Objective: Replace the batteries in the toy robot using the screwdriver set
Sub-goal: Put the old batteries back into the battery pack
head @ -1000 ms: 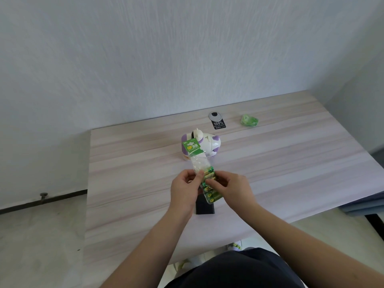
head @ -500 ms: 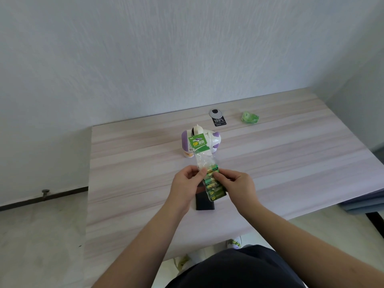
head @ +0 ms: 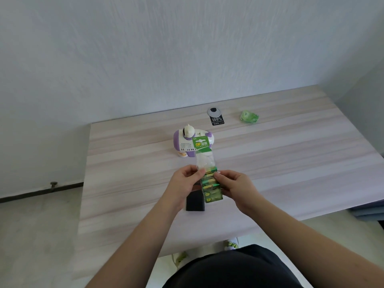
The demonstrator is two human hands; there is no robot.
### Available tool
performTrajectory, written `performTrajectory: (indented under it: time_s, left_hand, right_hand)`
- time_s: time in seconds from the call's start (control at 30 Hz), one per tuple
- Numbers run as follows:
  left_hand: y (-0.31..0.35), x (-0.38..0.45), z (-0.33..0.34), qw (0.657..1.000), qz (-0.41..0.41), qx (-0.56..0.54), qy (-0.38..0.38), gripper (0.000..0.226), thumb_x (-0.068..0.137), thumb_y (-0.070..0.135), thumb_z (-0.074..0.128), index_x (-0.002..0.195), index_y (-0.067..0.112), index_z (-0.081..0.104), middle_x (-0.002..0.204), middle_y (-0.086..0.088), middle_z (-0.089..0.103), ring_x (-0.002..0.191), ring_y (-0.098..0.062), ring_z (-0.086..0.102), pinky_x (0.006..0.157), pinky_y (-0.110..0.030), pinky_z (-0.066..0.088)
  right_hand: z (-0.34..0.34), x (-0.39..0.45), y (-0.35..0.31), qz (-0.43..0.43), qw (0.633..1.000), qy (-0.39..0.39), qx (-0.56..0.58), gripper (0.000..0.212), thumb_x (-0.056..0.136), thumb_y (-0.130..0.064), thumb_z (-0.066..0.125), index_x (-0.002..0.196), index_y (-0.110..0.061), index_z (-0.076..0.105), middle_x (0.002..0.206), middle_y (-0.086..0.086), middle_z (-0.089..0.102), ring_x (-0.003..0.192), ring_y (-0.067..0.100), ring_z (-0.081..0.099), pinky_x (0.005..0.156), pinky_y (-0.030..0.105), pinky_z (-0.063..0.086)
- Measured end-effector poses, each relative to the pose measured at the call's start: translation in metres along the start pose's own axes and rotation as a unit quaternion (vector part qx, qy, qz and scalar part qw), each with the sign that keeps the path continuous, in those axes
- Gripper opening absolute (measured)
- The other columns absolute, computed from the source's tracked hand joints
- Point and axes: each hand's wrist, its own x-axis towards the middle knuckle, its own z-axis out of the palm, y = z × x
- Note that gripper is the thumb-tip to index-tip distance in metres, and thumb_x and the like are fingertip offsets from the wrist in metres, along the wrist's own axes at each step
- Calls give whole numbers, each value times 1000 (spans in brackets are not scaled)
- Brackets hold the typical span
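Hands: your left hand (head: 185, 179) and right hand (head: 234, 183) both pinch the battery pack (head: 208, 179); tear one cell free slowly, above the bench (head: 291, 163).

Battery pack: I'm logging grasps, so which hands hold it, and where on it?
Both hands pinch the battery pack around its middle: the left hand at its left edge, the right hand at its right edge.
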Motion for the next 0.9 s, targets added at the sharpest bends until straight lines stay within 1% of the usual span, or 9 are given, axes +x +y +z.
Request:
performTrajectory:
  time_s: [0.1,0.2,0.33,0.43,0.57,0.63,0.73,0.87,0.9]
  left_hand:
    - [-2,5,13,1000,-8,14,0,20,92,21,65,97,2,65,94,-9,74,90,-25,72,81,-37,59]
    - [-4,11,27,1000,-9,1,3,15,93,19,64,91,4,64,91,-11,72,88,-27,70,85,-42,58]
    - [-7,18,43,1000,-11,-1,25,12,94,18,63,91,7,67,90,-10,72,85,-24,69,80,-37,59]
    - [-13,23,55,999,-12,-2,49,12,94,17,63,91,7,67,86,-6,71,80,-19,68,68,-27,57]
    - [-22,32,64,998,-9,18,55,22,97,25,58,108,8,66,96,-8,71,86,-18,66,75,-31,56]
    - [-26,37,63,995,-20,16,95,24,100,28,51,111,11,64,95,-6,69,84,-17,63,76,-32,53]
    - [-43,43,52,981,-32,23,191,22,101,27,50,104,11,65,90,-5,69,78,-15,62,73,-30,52]
    - [-80,46,31,941,-35,160,297,15,94,27,60,104,16,62,96,-1,68,90,-19,65,74,-28,50]
    - [-88,47,27,929,-33,194,314,20,92,28,63,110,18,60,100,-1,65,94,-21,64,75,-28,48]
  right_hand:
    - [-20,7,-8,11,998,-45,-33,20,91,-16,64,106,-4,68,99,13,74,93,24,71,81,33,58]
    - [-36,15,-15,16,996,-79,-42,16,93,-14,61,106,-7,68,98,10,74,92,21,71,80,29,58]
    - [-52,23,-18,13,993,-95,-61,18,94,-13,59,108,-5,69,99,11,74,89,20,71,79,29,57]
    - [-62,29,-19,12,994,-91,-65,18,93,-14,61,107,-5,69,98,11,75,89,21,72,80,31,58]
    - [-74,35,-22,20,995,-86,-49,16,93,-11,61,104,-4,70,90,8,75,80,16,72,69,24,57]
    - [-80,38,-24,23,996,-79,-43,13,94,-10,60,101,-5,70,85,6,75,76,13,71,65,21,56]
    - [-89,41,-25,33,996,-74,-27,12,94,-9,59,98,-6,70,82,4,74,72,11,71,62,19,55]
    - [-96,45,-24,42,996,-74,-19,14,94,-10,60,101,-4,70,87,7,74,75,14,71,64,20,55]
    - [-97,45,-23,45,996,-72,-18,14,94,-10,60,101,-4,70,88,8,74,76,14,71,64,21,55]
